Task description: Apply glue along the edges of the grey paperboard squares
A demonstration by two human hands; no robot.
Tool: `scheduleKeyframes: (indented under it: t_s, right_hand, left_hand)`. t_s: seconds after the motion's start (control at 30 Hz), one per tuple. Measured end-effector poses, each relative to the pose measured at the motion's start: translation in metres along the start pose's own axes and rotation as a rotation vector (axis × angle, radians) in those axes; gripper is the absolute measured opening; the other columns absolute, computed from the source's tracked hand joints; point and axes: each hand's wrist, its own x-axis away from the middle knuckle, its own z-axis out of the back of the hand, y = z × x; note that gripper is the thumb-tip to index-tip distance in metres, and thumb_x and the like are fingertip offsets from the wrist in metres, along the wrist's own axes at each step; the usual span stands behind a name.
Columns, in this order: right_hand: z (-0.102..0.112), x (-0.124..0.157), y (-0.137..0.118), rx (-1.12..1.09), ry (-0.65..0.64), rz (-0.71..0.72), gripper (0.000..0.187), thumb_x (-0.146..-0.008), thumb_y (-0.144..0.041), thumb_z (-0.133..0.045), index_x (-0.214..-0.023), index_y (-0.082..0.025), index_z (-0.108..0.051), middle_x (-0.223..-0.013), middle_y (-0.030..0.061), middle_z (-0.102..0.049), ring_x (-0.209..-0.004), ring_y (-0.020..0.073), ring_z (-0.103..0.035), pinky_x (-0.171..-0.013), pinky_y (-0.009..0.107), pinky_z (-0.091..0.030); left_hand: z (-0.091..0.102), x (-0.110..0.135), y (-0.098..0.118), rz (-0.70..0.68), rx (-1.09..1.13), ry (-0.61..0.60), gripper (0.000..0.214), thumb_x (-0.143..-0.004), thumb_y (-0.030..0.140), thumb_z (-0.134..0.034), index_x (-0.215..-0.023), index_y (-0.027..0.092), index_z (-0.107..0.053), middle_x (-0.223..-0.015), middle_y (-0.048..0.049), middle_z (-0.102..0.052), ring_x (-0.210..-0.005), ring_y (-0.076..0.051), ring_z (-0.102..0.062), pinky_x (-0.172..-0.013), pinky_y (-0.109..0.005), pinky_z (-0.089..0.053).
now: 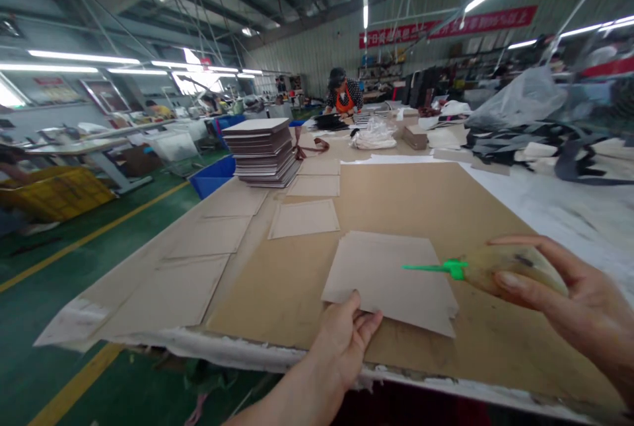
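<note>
My left hand (344, 333) grips the near edge of a small pile of grey-beige cardboard sheets (381, 274), thumb on top and fingers underneath. The sheets are slightly fanned and lie over the brown board on the table. In my right hand (555, 281) is a yellowish squeeze glue bottle (510, 266), held on its side with fingers wrapped round it. Its thin green nozzle (430, 268) points left above the sheets. A single sheet (304, 218) lies just beyond the pile, and more sheets (183, 290) are laid out along the table's left side.
A tall stack of boards (262, 155) stands at the table's far left, beside a blue bin (212, 178). Grey fabric strips (535, 142) and a clear plastic bag (520, 99) are heaped at the right. A person in an orange apron (345, 99) works at the far end.
</note>
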Motion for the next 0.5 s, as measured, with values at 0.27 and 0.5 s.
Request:
scheduleKeyframes:
  t_s: [0.27, 0.5]
  right_hand:
    - [-0.058, -0.033, -0.074, -0.086, -0.406, 0.266, 0.042, -0.079, -0.058, -0.064, -0.108, -0.027, -0.058, -0.098, 0.0021, -0.064, -0.091, 0.0287, -0.059, -0.073, 0.038, -0.047]
    - [-0.093, -0.043, -0.097, -0.073, -0.601, 0.390, 0.034, -0.084, -0.049, -0.062, -0.106, -0.024, -0.056, -0.100, 0.0020, -0.059, -0.089, 0.0240, -0.056, -0.078, 0.036, -0.043]
  left_hand:
    - [-0.005, -0.003, -0.005, 0.112, 0.010, -0.071, 0.013, -0.086, 0.010, -0.057, -0.099, 0.008, -0.057, -0.087, -0.0133, -0.069, -0.067, -0.017, -0.066, -0.066, -0.030, -0.059]
    - [-0.010, -0.007, -0.017, 0.106, 0.003, -0.078, 0.022, -0.082, 0.010, -0.056, -0.104, 0.014, -0.055, -0.083, -0.0078, -0.066, -0.058, -0.014, -0.061, -0.062, -0.029, -0.057]
